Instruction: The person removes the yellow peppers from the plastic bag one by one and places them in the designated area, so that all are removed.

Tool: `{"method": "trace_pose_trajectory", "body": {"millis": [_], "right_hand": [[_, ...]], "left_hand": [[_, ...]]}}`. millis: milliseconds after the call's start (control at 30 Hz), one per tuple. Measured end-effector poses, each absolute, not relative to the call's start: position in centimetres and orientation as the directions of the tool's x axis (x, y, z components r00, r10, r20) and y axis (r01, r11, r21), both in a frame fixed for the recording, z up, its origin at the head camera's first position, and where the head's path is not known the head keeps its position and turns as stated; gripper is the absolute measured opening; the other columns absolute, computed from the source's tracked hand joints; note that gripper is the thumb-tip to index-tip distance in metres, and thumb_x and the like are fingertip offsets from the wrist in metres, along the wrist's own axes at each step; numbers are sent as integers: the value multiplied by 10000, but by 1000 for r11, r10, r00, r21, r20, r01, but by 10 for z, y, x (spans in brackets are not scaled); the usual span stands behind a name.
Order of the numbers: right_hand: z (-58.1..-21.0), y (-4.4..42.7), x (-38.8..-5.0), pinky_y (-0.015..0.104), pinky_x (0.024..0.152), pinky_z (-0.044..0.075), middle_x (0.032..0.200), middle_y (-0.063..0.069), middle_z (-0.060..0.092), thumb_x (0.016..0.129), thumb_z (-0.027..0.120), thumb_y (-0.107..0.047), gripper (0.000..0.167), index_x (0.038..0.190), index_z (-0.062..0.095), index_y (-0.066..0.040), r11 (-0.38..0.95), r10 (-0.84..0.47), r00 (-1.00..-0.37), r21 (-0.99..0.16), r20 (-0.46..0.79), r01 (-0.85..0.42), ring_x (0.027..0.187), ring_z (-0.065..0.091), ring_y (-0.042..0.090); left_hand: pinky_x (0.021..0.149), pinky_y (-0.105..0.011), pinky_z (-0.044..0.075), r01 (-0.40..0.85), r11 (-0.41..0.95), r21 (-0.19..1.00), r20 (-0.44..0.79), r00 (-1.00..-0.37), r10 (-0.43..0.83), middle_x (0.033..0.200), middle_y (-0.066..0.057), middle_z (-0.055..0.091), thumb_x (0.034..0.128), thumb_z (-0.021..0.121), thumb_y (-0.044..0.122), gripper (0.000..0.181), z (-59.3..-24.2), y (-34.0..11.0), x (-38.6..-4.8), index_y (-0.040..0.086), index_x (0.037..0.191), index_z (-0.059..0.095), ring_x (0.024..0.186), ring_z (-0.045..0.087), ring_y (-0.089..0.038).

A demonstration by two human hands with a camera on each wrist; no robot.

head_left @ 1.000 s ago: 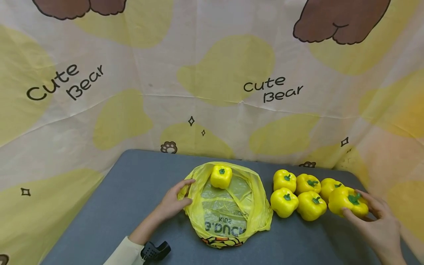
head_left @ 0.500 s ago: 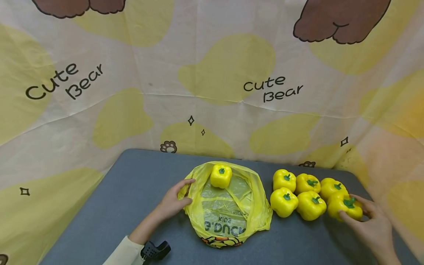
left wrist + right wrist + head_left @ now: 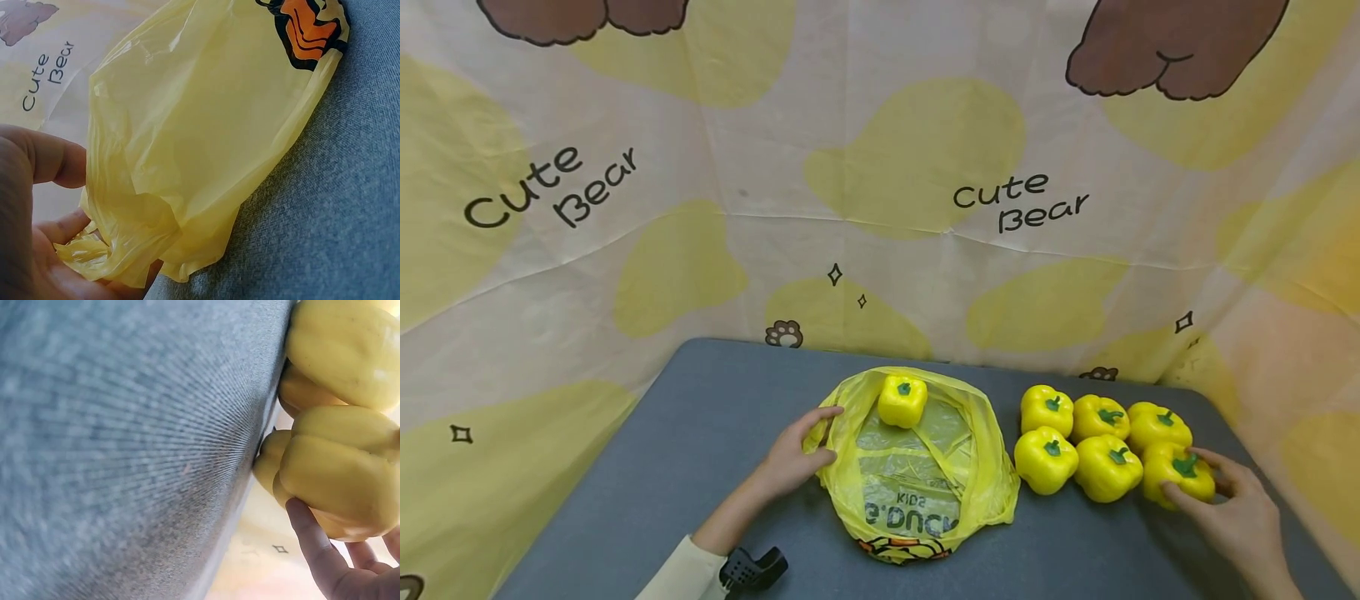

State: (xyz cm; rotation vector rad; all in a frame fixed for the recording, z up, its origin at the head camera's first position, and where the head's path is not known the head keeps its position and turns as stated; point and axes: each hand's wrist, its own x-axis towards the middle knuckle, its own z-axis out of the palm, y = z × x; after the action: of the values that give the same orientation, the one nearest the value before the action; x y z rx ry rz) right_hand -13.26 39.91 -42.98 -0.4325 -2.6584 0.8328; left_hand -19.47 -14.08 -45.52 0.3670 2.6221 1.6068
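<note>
My left hand [image 3: 795,452] holds the left rim of a yellow plastic bag [image 3: 992,467], which lies with its mouth spread wide. In the left wrist view, thumb and fingers are on either side of the crumpled bag edge [image 3: 137,231]. One yellow bell pepper [image 3: 902,402] with a green stem sits inside the bag, at its far side. At the right, my right hand [image 3: 1243,508] grips another yellow bell pepper [image 3: 1172,477], thumb in front and fingers behind. This bell pepper [image 3: 344,475] is at the near right end of two rows; whether it touches the table is unclear.
Several yellow bell peppers stand close together right of the bag, among them a near one [image 3: 1108,468] and a far one [image 3: 1159,427]. A grey-blue table [image 3: 715,417] bears everything. Behind it hangs a printed cloth [image 3: 880,167].
My right hand has moved the gripped bell pepper left and down, to the near right end of the rows beside the others. The left hand and bag have stayed put.
</note>
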Motion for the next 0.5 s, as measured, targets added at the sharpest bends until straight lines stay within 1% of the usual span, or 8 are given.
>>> {"method": "trace_pose_trajectory", "body": {"millis": [67, 133, 267, 367, 400, 500], "right_hand": [[-428, 398, -133, 185, 577, 343, 1285, 301, 452, 788, 765, -377, 695, 1293, 518, 33, 786, 372, -910, -584, 184, 203, 851, 550, 151], [-427, 398, -134, 202, 578, 357, 1292, 321, 436, 794, 759, -374, 695, 1301, 512, 31, 786, 367, -915, -582, 167, 209, 908, 547, 384], [-428, 399, -135, 211, 569, 376, 1294, 328, 430, 793, 760, -373, 691, 1295, 511, 33, 787, 357, -920, -582, 158, 205, 929, 563, 441], [-430, 400, -136, 185, 549, 379, 1285, 328, 436, 791, 762, -372, 686, 1281, 513, 37, 790, 349, -925, -578, 152, 204, 902, 576, 437], [-430, 400, -136, 188, 547, 382, 1283, 336, 432, 793, 759, -368, 683, 1282, 512, 39, 791, 344, -927, -579, 149, 200, 908, 575, 456], [-431, 400, -136, 184, 548, 384, 1278, 341, 435, 793, 759, -374, 678, 1273, 514, 38, 795, 339, -930, -571, 140, 203, 902, 582, 456]], "left_hand": [[1049, -529, 342, 178, 433, 884, 85, -971, 224, 1454, -93, 479, 789, 616, 86, 605, -456, -141, -195, 185, 1377, 518, 1358, 404, -312], [1051, -528, 340, 178, 432, 884, 86, -971, 224, 1454, -92, 480, 788, 615, 87, 604, -456, -141, -195, 187, 1376, 519, 1357, 404, -310], [1048, -520, 343, 178, 432, 884, 86, -971, 223, 1450, -90, 483, 786, 615, 87, 605, -456, -141, -195, 187, 1375, 520, 1351, 411, -305], [1042, -513, 346, 176, 432, 885, 85, -971, 222, 1450, -91, 483, 783, 616, 85, 607, -456, -141, -195, 185, 1375, 520, 1341, 418, -302], [1041, -512, 346, 176, 431, 885, 85, -971, 222, 1450, -91, 483, 782, 616, 85, 608, -456, -141, -195, 185, 1374, 521, 1340, 419, -301], [1043, -512, 344, 176, 430, 886, 86, -971, 221, 1448, -90, 486, 779, 616, 85, 611, -456, -141, -196, 185, 1374, 520, 1339, 420, -300]]}}
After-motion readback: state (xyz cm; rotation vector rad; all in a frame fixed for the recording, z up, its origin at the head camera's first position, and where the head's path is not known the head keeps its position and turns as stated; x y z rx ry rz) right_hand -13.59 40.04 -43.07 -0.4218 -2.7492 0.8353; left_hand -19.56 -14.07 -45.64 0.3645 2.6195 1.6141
